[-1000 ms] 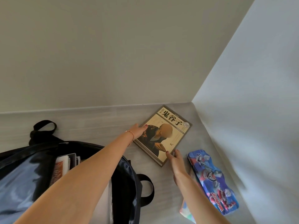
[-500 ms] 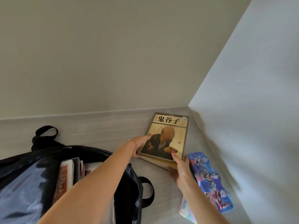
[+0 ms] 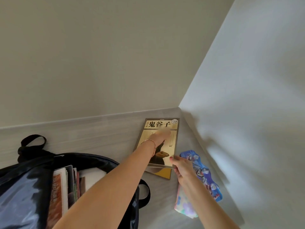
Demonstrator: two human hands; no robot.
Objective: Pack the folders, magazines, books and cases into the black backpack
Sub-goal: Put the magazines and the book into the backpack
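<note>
Head view shows the book (image 3: 160, 129) in the desk's (image 3: 102, 138) far corner, right of the open black backpack (image 3: 24, 187). It looks a stiff, middling-heavy paperback with a glossy, likely slippery cover, best gripped along two opposite edges. The right hand (image 3: 180, 166) pinches its near right corner, tipping that end up; the left hand (image 3: 160, 138) lies on the cover, blurred, so I cannot tell its grip. Half a second ago the left hand held the book's left edge.
</note>
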